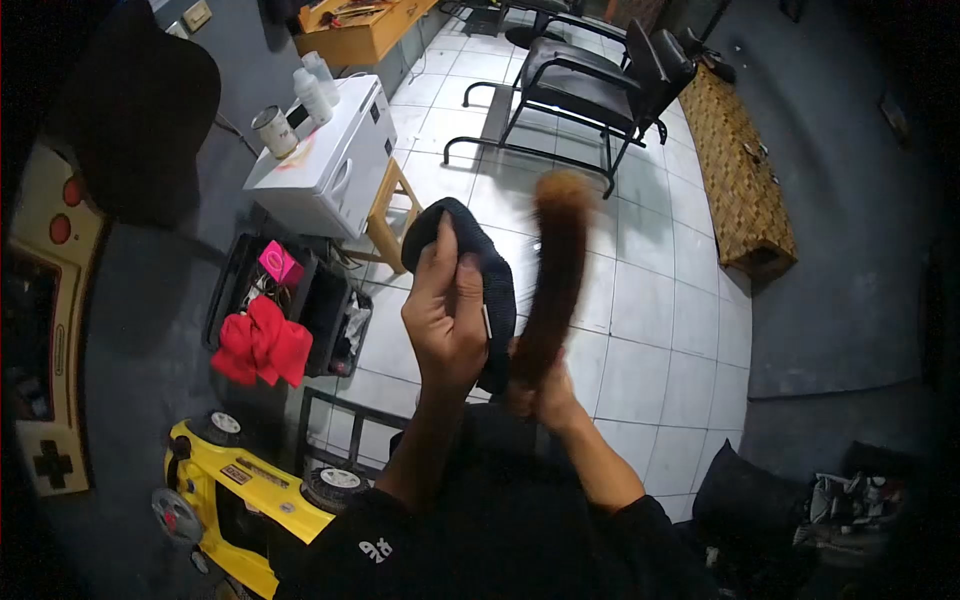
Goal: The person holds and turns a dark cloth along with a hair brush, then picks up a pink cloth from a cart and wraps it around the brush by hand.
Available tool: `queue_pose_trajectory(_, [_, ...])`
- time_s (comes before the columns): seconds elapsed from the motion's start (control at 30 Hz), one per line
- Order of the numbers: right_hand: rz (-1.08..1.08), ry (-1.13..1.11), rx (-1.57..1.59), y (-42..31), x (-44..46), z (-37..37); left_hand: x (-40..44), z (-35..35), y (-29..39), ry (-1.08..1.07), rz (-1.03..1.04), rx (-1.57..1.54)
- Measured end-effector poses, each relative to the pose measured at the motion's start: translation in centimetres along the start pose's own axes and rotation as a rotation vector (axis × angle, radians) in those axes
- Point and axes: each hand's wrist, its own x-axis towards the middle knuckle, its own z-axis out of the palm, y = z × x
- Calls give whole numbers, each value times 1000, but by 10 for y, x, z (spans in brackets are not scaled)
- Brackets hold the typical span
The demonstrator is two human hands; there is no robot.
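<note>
In the middle of the head view, my left hand (447, 310) is raised and pinches a black ribbed fabric item (498, 300) between thumb and fingers. The item is long and curved, with a small white mark near its edge; its exact kind is unclear. My right hand (556, 392) is closed around the lower end of a brown bristle brush (558, 270). The brush stands nearly upright just right of the black item, bristles facing it, and is blurred by motion. A gap shows between the two at the top; lower down they come close together.
At left stand a white mini fridge (320, 165) with bottles and a can, a black crate (325, 335) with a red cloth (260, 342), and a yellow toy car (245, 500). A black barber chair (590, 80) is ahead. A woven box (735, 170) lies along the right wall.
</note>
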Motion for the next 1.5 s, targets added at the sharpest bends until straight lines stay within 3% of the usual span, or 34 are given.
queue_pose_trajectory(0.03, [8,-6,-262,9,4,-1,0,-2,-6,-26,51,-6])
queue_pose_trajectory(0.1, [-79,13,-323,31,11,-5,2,-10,-12,39,114,-2])
queue_pose_trajectory(0.2, [199,92,-496,84,26,-30,8,-15,-10,113,-42,-142])
queue_pose_trajectory(0.23, [43,-24,-797,117,32,-51,8,-18,-7,131,-38,-184])
queue_pose_trajectory(0.27, [74,-80,-980,149,31,-71,8,-19,-3,147,-35,-227])
queue_pose_trajectory(0.33, [281,-398,-1478,228,21,-130,11,-25,9,154,41,-353])
queue_pose_trajectory(0.4, [610,-466,-1457,321,0,-205,17,-29,23,291,38,-328])
queue_pose_trajectory(0.43, [739,-355,-1430,305,-3,-200,21,-28,27,401,14,-362])
queue_pose_trajectory(0.5, [988,-123,-1356,277,-16,-189,21,-38,29,355,34,-312])
queue_pose_trajectory(0.6, [307,-3,-1245,265,-10,-187,19,-41,24,311,11,-310])
queue_pose_trajectory(0.67, [427,210,-970,198,18,-151,17,-38,15,258,60,-223])
queue_pose_trajectory(0.7, [412,258,-599,155,28,-121,15,-34,16,244,47,-191])
queue_pose_trajectory(0.77, [311,259,-155,79,37,-65,13,-27,18,265,41,-121])
queue_pose_trajectory(0.83, [203,66,-57,45,29,-46,10,-20,17,299,45,-64])
queue_pose_trajectory(0.9, [84,178,-277,65,19,-29,8,-12,17,301,36,-67])
queue_pose_trajectory(0.93, [84,-160,-245,37,27,-18,5,-11,13,295,9,-91])
queue_pose_trajectory(0.97, [-54,-148,-150,44,30,-6,4,-9,12,290,-17,-114])
queue_pose_trajectory(1.03, [180,-171,-372,53,44,-13,10,-11,10,267,80,-237])
queue_pose_trajectory(1.1, [6,-249,-715,113,59,-39,11,-14,19,300,70,-275])
queue_pose_trajectory(1.2, [332,-533,-1410,204,59,-99,19,-21,19,375,168,-299])
queue_pose_trajectory(1.27, [416,-634,-1555,256,42,-148,24,-29,16,446,171,-272])
queue_pose_trajectory(1.37, [614,-293,-1467,242,22,-168,23,-39,8,477,120,-245])
queue_pose_trajectory(1.5, [535,38,-1338,228,11,-190,23,-29,18,446,138,-264])
